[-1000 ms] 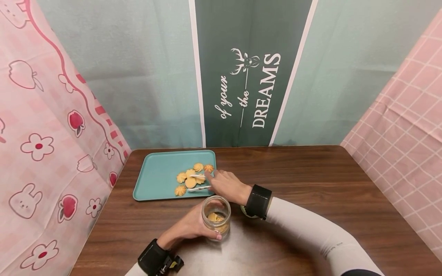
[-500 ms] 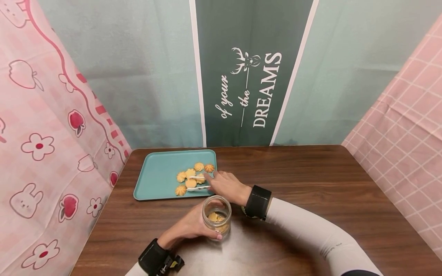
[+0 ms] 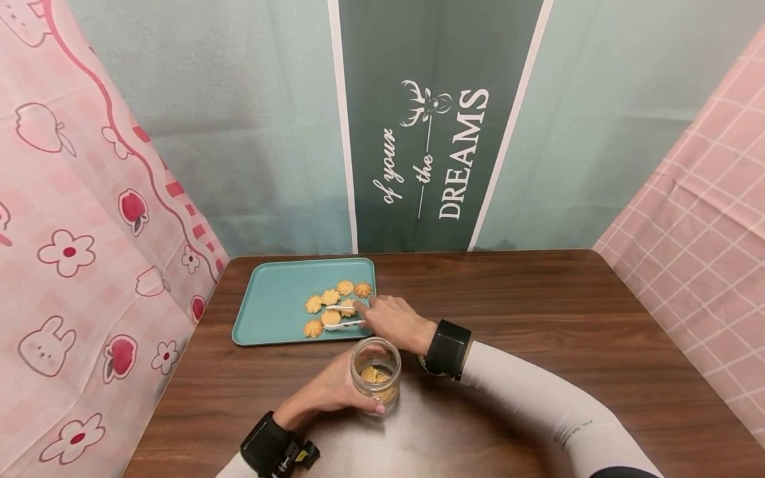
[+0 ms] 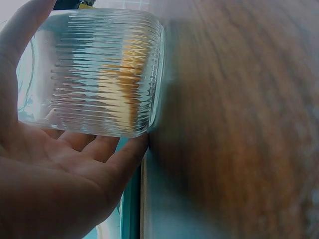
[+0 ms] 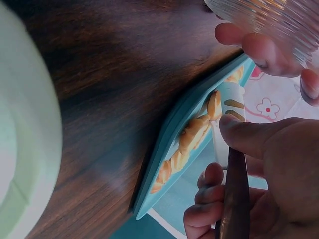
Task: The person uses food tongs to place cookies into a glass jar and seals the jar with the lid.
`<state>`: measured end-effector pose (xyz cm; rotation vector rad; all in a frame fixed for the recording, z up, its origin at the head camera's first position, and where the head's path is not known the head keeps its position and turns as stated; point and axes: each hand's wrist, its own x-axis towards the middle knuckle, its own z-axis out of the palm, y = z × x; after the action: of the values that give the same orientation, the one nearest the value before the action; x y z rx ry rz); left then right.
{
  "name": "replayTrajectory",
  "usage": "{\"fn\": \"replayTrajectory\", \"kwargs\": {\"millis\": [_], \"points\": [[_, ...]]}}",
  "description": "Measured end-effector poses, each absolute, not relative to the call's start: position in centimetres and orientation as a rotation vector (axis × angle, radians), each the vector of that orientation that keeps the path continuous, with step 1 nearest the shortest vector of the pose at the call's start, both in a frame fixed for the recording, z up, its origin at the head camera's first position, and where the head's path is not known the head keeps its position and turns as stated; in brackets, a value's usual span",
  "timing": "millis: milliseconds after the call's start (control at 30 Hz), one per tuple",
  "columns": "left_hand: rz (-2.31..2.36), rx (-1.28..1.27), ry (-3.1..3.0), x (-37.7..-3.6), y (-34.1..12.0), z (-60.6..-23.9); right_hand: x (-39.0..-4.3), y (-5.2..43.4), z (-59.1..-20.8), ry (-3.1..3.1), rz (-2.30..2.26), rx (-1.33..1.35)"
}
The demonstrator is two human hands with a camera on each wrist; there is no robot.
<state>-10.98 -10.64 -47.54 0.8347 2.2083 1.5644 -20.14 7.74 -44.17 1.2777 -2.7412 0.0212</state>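
Beside the teal tray [image 3: 269, 312], at its near right corner, the right hand [image 3: 391, 322] grips a pair of white tongs [image 3: 343, 325] whose two arms reach over the cookies [image 3: 335, 307] lying on the tray's right half. Against the views from a second ago, almost nothing has shifted: the hand sat at the same corner then, and the tong arms straddled the same biscuit in the middle of the cluster. The count of six cookies on the tray looks unchanged. I judge that the pinch on that biscuit is being settled rather than a lift begun, so it has yet to leave the tray.

Just in front of the tray, on the wooden bench [image 3: 538, 318], the left hand [image 3: 329, 395] is wrapped around a ribbed glass jar [image 3: 375, 375], thumb on one side and fingers on the other, holding it upright with its mouth uncovered. It has not moved either. A few cookies already lie inside the jar [image 4: 104, 74]. The jar stands steady and close, ready to receive.
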Motion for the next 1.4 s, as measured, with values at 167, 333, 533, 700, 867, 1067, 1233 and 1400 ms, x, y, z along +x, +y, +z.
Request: {"fn": "replayTrajectory", "kwargs": {"millis": [167, 333, 533, 700, 867, 1067, 1233, 1400], "points": [[1.570, 0.832, 2.199, -11.0, -10.6, -47.5, -20.1, 8.0, -44.2, -2.736, 0.007, 1.276], [1.568, 0.837, 2.193, -11.0, -10.6, -47.6, -20.0, 8.3, -44.1, -2.738, 0.002, 1.262], [1.570, 0.845, 2.194, -11.1, -10.6, -47.7, -20.0, 8.7, -43.9, -2.722, 0.016, 1.271], [1.575, 0.839, 2.189, -11.0, -10.6, -47.7, -20.0, 9.0, -43.7, -2.689, 0.030, 1.282], [1.595, 0.835, 2.172, -11.0, -10.6, -47.6, -20.0, 9.3, -43.3, -2.620, 0.024, 1.274], [1.605, 0.834, 2.161, -11.1, -10.6, -47.5, -20.0, 10.0, -42.6, -2.619, 0.031, 1.258], [1.611, 0.835, 2.158, -11.1, -10.7, -47.6, -19.9, 10.8, -42.3, -2.642, 0.060, 1.253], [1.619, 0.835, 2.140, -11.1, -10.7, -47.6, -19.7, 11.5, -41.8, -2.604, 0.060, 1.251]]}}
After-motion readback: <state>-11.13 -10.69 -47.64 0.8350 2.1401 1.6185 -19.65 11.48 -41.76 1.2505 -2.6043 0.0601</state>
